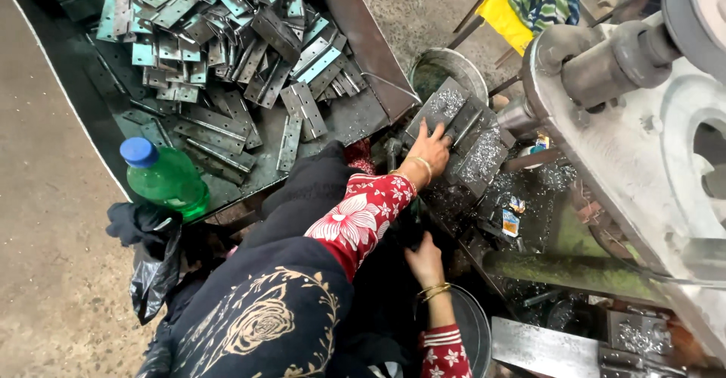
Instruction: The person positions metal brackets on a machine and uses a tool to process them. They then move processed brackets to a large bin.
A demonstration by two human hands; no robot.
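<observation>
- Left hand (429,149) presses flat, fingers spread, on a grey metal hinge plate (448,109) dusted with shavings.
- Right hand (423,261) reaches downward; grip unclear.
- Steel tray (363,37) holds heaped hinge plates (227,37).

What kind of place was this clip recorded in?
Most likely a small metalworking workshop. A metal tray holds a heap of flat hinge plates, a heavy grey machine stands at the right, and the left hand rests on a fixture strewn with metal shavings.
</observation>
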